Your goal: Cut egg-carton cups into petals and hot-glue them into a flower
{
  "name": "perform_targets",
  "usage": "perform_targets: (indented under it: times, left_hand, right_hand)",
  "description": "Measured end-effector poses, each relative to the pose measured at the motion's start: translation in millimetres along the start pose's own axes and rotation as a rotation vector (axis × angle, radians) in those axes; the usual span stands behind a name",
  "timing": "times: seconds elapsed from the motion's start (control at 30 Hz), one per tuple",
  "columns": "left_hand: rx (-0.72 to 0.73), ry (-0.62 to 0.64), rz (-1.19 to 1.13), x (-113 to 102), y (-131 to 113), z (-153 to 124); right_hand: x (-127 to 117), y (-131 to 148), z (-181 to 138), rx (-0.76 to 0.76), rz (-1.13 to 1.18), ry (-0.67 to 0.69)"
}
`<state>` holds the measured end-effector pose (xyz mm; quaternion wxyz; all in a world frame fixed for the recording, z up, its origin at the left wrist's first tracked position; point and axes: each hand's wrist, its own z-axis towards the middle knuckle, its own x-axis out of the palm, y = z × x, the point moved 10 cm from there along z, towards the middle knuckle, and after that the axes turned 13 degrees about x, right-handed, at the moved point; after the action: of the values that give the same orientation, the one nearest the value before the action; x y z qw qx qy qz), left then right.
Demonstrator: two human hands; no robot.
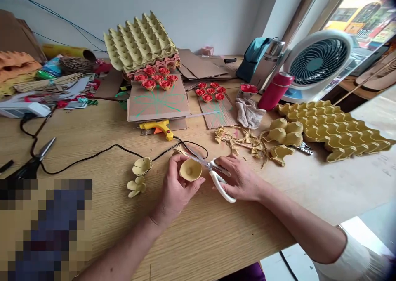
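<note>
My left hand (177, 186) grips a round yellow egg-carton cup (191, 170), its hollow turned up toward me. In my right hand (243, 178) are white-handled scissors (220, 186), thumb and fingers in the loops. The blades lie across the far rim of the cup, where a thin strip of carton (181, 149) sticks up. To the left of my left hand, two flower-shaped carton cups rest on the table: one upper flower cup (142, 166) and one lower flower cup (136, 186), each with petals cut into it.
A yellow glue gun (159, 129) with a black cord lies behind my hands. Carton scraps (244, 142) and a yellow egg tray (343, 128) are at right. Red paper roses (157, 78) sit on cardboard (157, 103). Black scissors (38, 157) lie at left; a red flask (276, 91) stands near a fan (318, 60).
</note>
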<state>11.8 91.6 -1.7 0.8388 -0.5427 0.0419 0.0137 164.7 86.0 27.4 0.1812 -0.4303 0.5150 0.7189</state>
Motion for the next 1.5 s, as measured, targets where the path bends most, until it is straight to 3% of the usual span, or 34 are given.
perform_targets:
  times: [0.13, 0.33, 0.53, 0.63, 0.93, 1.27, 1.5]
  left_hand:
    - [-0.035, -0.028, -0.091, -2, 0, 1]
    - [-0.084, 0.091, -0.176, 12, 3, -3]
    - [0.187, 0.414, 0.184, 37, -31, -16]
    - [0.285, 0.458, 0.340, 40, -41, -19]
    - [0.310, 0.312, 0.534, 25, -30, -16]
    - [0.256, 0.121, 0.459, 3, -38, -3]
    - [0.102, -0.029, 0.247, -17, -20, -1]
  right_hand:
    - [3, -3, 0, 0.023, -0.062, 0.007]
    - [0, -11, 2, 0.075, -0.026, -0.018]
    - [-9, -23, 1, 0.144, 0.106, -0.097]
    - [-11, -27, 2, 0.168, 0.116, -0.122]
    - [-5, -29, 4, 0.169, 0.121, -0.098]
    - [-5, -22, 3, 0.124, 0.103, -0.068]
    - [1, -5, 2, 0.015, -0.026, -0.019]
